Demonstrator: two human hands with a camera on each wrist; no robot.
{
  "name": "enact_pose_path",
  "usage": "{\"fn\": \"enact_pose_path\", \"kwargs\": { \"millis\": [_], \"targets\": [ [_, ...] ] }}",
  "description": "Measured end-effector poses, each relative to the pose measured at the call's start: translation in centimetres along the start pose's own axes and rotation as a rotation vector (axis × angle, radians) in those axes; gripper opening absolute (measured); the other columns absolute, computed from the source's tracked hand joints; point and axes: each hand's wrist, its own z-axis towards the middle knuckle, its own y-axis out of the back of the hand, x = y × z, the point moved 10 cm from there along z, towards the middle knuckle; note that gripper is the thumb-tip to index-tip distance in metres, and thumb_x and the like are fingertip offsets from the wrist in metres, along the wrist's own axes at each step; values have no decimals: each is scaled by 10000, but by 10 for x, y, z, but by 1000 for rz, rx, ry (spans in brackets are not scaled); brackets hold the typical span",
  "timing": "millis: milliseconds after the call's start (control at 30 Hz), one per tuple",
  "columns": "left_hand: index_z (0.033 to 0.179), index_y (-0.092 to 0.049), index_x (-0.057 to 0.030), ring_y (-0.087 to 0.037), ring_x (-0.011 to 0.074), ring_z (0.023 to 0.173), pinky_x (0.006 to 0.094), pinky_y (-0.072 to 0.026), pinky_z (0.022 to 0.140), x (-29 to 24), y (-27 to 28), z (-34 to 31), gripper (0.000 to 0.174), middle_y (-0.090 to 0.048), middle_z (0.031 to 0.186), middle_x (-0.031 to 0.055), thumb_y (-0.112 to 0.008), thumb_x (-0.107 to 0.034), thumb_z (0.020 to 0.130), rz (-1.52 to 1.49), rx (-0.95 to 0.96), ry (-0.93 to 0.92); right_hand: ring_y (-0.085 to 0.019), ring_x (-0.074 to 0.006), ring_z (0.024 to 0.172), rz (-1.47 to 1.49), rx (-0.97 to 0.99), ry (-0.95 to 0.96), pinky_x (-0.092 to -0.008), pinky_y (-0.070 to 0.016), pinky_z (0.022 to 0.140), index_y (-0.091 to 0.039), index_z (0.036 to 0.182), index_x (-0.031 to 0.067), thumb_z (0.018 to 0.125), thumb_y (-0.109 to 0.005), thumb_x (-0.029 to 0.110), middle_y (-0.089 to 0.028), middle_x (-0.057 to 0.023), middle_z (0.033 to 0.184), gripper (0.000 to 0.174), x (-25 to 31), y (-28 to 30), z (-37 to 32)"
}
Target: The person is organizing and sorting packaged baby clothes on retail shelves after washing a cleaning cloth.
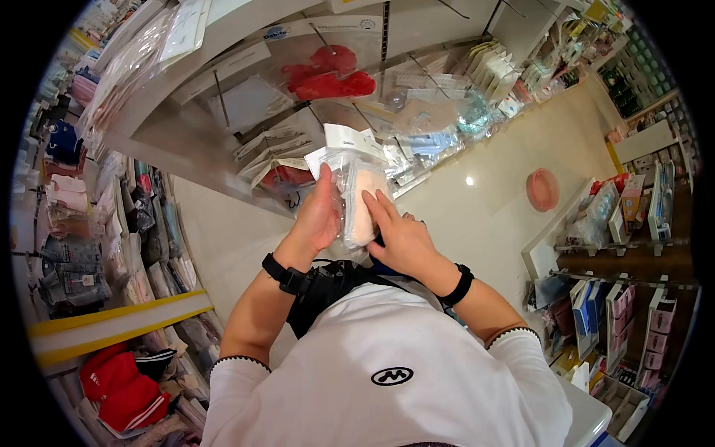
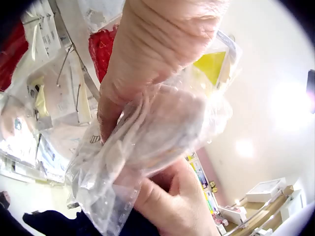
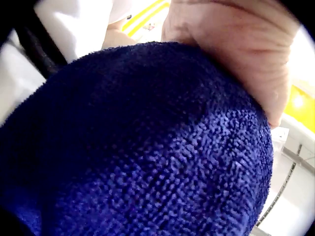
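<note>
Holds clear packet [image 1: 357,195] upright before chest, facing display rack [image 1: 384,37] | grips its edge with left hand [image 1: 316,216], fingers curled | lays right hand [image 1: 398,238] fingers straight on its front, blue cloth [image 3: 147,147] under palm

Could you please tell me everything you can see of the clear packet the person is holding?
The packet is a clear, crinkled plastic bag with a white card header on top. Inside is a soft-looking peach item, but I cannot tell what it is. The packet is held roughly upright in the air in front of the person. The left hand grips its left side, and the right hand lays its fingers flat on the front.
</note>
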Motion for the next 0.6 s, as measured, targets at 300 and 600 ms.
{"fn": "enact_pose_path", "kwargs": {
  "millis": [300, 600],
  "targets": [
    [1252, -392, -60, -479, 248, 1105, 402, -387, 924, -28, 26, -14, 521, -479, 1221, 110, -343, -454, 915, -40, -4, -27, -548, -101, 762, 1191, -59, -516, -230, -439, 661, -591, 912, -41, 788, -534, 155, -608, -34, 816, 239, -153, 3, -37],
    [1285, -351, -48, -451, 245, 1147, 396, -383, 941, -32, 40, -22, 517, -443, 1268, 100, -322, -422, 928, 16, -81, -57, -570, -149, 778, 1582, -390, -685, -265, -468, 694, -571, 913, -34, 763, -559, 117, -598, -90, 854, 213, -177, 17, -71]
  ]
}}
